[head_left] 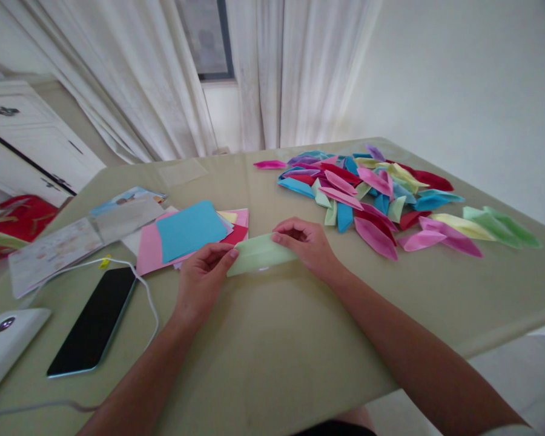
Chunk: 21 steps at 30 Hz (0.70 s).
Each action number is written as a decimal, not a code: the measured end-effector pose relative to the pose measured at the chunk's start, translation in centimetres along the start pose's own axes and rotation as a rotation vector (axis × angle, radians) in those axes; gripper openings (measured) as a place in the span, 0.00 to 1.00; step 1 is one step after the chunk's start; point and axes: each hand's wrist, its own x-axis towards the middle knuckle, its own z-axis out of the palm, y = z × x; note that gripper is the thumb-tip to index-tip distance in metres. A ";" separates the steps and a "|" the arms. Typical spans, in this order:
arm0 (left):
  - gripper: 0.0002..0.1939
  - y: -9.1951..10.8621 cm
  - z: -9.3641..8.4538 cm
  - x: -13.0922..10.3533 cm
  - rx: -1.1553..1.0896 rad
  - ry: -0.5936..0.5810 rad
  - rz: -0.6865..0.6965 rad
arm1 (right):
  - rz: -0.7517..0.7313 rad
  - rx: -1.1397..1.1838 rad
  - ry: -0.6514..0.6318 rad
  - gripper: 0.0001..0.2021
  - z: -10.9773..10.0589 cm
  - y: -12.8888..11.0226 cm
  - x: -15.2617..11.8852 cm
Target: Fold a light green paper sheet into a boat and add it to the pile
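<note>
Hands [203, 274] gripping pale green paper [260, 254].

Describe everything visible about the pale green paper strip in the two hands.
The pale green paper strip looks thin and matte, longer than wide, with a small bright patch by its near edge. It runs crosswise, its right end slightly farther from the person. The left hand pinches one end between thumb and fingers; the right hand pinches the other. It is over the pale olive tabletop; whether it touches that surface cannot be told, nor can its layers be counted.
</note>
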 end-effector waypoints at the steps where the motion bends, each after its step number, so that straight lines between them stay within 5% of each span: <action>1: 0.17 0.1 0.0 0.0 -0.011 -0.005 -0.004 | -0.001 0.010 0.003 0.17 0.0 0.0 0.0; 17: 0.17 -0.2 0.0 0.0 0.013 0.064 0.004 | -0.046 -0.102 0.000 0.12 -0.1 0.2 0.0; 21: 0.21 -0.2 -0.2 0.0 0.046 -0.028 -0.027 | -0.113 -0.187 0.025 0.10 -0.1 0.2 -0.2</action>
